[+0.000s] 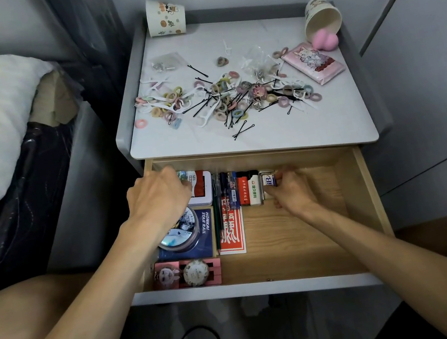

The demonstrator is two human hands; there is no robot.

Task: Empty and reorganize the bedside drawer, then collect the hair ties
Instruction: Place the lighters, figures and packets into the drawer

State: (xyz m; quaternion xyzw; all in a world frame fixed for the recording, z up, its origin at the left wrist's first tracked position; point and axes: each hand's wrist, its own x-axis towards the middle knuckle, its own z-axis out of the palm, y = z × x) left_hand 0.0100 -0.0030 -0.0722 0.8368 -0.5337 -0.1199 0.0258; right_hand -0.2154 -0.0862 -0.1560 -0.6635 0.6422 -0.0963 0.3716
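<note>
The right hand [291, 192] pinches a small blue-and-white box [267, 181], perhaps an eraser; a hard shove could topple the neighbouring lighters [255, 191], and I cannot tell what the left hand [159, 200] grips.

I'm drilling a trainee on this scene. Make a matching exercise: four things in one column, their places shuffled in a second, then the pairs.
Things:
1. hair ties
2. pink sponge
3. round tin
4. blue-and-white box

Places:
A. in the drawer, on the blue box
B. pinched by the right hand
C. scattered on the nightstand top
D. at the mouth of the tipped cup

Pairs: 1-C, 2-D, 3-A, 4-B.
</note>
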